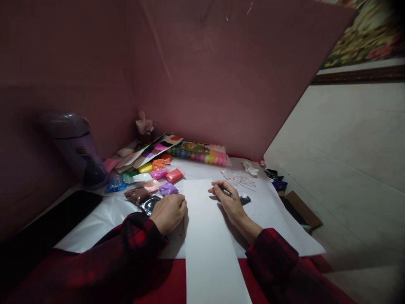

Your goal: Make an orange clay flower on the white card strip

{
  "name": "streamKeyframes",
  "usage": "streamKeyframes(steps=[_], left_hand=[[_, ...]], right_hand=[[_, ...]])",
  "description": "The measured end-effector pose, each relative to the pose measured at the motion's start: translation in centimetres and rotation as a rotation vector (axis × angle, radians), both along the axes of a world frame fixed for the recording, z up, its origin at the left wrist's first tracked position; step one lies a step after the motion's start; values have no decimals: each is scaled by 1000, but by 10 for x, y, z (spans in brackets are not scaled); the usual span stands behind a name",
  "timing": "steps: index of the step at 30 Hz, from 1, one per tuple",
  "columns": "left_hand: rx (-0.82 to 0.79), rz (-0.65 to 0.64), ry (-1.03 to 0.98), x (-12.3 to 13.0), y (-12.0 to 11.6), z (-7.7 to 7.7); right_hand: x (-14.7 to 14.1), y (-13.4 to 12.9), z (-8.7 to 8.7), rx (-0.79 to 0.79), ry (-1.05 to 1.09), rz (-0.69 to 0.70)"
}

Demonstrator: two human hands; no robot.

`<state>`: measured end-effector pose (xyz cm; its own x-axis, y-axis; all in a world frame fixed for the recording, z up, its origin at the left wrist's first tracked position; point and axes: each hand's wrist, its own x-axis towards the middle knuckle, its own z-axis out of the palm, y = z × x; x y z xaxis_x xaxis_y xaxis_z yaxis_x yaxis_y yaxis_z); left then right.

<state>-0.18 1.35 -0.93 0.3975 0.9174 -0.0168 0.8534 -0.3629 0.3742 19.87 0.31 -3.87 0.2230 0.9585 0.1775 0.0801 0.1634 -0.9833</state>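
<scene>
**Pen in Hand by a Long White Strip**

The right hand (230, 204) has its fingers wrapped around a dark pen (228, 193), over the right side of the white strip (210, 253). The left hand (168, 213) is curled at the strip's left edge. I cannot tell if its fingers pinch anything. The strip lies on a big white sheet (275, 228) on the red desk (169, 276). Bright packets (158, 173) sit beyond the left hand.

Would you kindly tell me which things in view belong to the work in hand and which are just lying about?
In use:
white strip, at the left hand
pen-like tool, in the right hand

Apparently just lying about:
purple tumbler
red packet
crumpled white tissue
</scene>
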Motion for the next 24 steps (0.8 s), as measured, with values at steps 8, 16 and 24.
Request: streamKeyframes(steps=[8,16,24], left_hand=[[10,74,-136,-1,2,4],[-50,64,-365,0,2,0],[-54,-34,-120,3,-4,4]], right_hand=[[-1,-7,13,97,-184,65],[-5,-13,11,56,-92,-2],[-4,-9,2,-40,84,90]])
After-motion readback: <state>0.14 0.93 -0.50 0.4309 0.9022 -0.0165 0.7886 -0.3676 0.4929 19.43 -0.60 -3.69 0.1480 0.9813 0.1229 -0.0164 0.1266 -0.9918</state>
